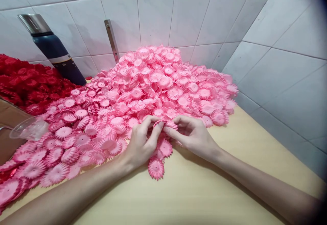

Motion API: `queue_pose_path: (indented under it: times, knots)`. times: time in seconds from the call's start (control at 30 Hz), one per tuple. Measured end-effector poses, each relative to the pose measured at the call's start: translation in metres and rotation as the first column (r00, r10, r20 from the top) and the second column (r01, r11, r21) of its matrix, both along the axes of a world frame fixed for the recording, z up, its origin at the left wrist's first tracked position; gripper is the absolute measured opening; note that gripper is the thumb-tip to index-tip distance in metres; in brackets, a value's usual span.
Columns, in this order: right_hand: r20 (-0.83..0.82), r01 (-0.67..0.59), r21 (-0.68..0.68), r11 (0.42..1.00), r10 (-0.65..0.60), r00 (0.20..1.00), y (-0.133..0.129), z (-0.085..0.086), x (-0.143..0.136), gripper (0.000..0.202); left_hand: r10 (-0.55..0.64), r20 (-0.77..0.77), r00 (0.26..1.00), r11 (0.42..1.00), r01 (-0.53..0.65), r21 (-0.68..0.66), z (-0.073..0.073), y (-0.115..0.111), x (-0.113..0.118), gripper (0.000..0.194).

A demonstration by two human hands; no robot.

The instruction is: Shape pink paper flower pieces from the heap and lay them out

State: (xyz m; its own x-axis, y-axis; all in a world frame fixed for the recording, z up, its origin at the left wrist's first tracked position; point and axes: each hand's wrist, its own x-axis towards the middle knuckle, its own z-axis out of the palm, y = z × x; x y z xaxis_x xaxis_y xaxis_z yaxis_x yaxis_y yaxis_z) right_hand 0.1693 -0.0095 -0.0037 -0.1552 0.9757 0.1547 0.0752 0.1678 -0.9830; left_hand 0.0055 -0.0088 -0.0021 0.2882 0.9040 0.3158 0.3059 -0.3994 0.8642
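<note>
Between my two hands is a pink flower-shaped piece (170, 125) with a fringed edge, raised a little above the table. My left hand (144, 140) pinches its left side with thumb and forefinger. On its right side, the thumb and fingers of my right hand (195, 136) are closed on it too. Just below my hands lie a few loose pink flower pieces (156, 168) on the wood-coloured table (194, 194). Behind them rises a large heap of similar pink pieces (158, 78), spreading far to the left.
A heap of red flower pieces (30, 82) lies at the far left beside a dark blue flask (57, 51) with a steel cap. A clear plastic cup (30, 129) rests by a cardboard box (11, 126). A metal strip (111, 41) leans on the tiled wall (158, 14).
</note>
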Motion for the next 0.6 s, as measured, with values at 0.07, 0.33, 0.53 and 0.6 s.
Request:
queue_pose_path:
  times: [0.07,0.33,0.53,0.6]
  knots:
    - [0.030,-0.016,0.025,1.000,0.015,0.999,-0.002,0.001,0.000,0.011,-0.050,-0.051,0.997,0.995,0.054,0.085,-0.001,-0.001,-0.001,0.015]
    - [0.106,-0.142,0.133,0.981,0.128,0.986,-0.004,-0.003,0.004,0.021,-0.111,0.191,0.975,0.993,0.115,-0.012,-0.001,-0.001,-0.002,0.012]
    - [0.284,-0.210,0.195,0.958,0.150,0.947,-0.004,-0.002,0.001,0.021,0.028,0.279,0.960,0.964,0.048,-0.260,-0.002,0.003,0.000,0.031]
    - [0.337,-0.214,0.246,0.945,0.124,0.933,-0.006,-0.002,0.000,0.019,0.064,0.350,0.935,0.948,0.052,-0.314,-0.004,0.007,0.001,0.034]
